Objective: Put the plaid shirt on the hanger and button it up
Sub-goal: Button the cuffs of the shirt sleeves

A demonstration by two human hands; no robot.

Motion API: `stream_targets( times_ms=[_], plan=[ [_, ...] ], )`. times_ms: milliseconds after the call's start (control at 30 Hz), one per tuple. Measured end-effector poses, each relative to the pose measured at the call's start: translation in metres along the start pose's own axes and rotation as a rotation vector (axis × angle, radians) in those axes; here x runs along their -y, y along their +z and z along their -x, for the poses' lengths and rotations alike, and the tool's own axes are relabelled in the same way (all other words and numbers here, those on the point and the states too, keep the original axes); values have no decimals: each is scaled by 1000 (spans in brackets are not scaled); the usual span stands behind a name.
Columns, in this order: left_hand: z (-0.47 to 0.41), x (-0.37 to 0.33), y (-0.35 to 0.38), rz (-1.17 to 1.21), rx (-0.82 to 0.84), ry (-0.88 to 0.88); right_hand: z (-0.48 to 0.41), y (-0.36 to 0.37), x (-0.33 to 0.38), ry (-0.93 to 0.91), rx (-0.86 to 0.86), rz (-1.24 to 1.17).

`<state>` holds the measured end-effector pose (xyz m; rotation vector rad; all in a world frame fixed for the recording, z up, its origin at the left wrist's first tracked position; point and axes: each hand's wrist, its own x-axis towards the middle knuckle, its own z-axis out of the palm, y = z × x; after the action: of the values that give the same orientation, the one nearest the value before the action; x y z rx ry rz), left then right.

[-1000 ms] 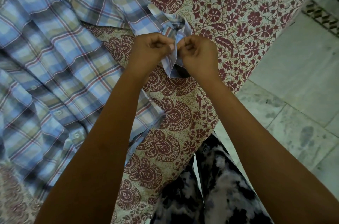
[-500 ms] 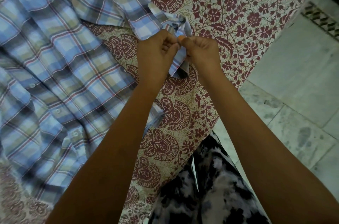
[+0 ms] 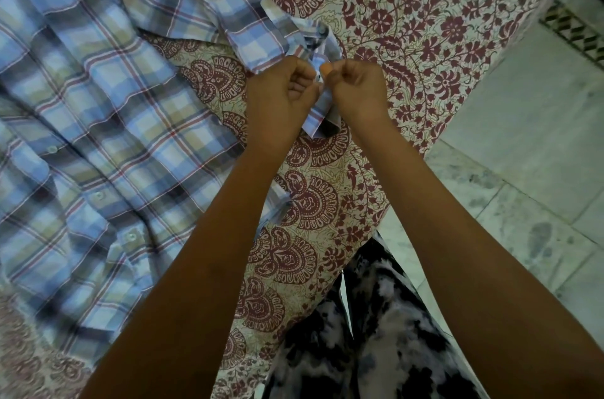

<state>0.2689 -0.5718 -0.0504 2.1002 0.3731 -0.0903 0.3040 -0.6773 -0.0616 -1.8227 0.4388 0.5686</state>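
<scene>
Both-handed, left hand (image 3: 281, 94) and right hand (image 3: 358, 88) on plaid shirt (image 3: 108, 111) cuff (image 3: 318, 114).

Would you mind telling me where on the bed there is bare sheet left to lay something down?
The printed sheet is bare beyond both hands, from the shirt cuff to the bed's edge by the floor. A narrower strip lies beneath the forearms. The plaid shirt crowds the left, and the left hand and right hand pinch the cuff.

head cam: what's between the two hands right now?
A narrow strip of the blue plaid shirt, apparently its sleeve cuff, is pinched between the left hand and right hand, seen in the head view.
</scene>
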Motion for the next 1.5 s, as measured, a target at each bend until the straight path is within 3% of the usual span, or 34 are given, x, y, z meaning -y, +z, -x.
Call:
stream_targets(
  times_ms=[167,333,733,933,1067,1300,1500],
  plan=[
    [3,-8,3,-104,-87,84,-4,7,3,-15,-44,45],
    [-4,-12,4,-78,-119,19,-3,10,7,4,-75,-94],
    [-16,-5,-5,126,29,-157,1,1,18,47,12,-338],
    [-11,1,-6,100,28,-107,1,4,11,66,26,-365],
    [-11,-1,-5,-2,38,9,6,9,8,125,-66,-420],
    [-20,-10,-9,-341,131,5,13,19,-9,-229,-201,72],
    [-31,-5,-18,-277,188,-97,12,13,-9,-34,-8,-288]
  ],
)
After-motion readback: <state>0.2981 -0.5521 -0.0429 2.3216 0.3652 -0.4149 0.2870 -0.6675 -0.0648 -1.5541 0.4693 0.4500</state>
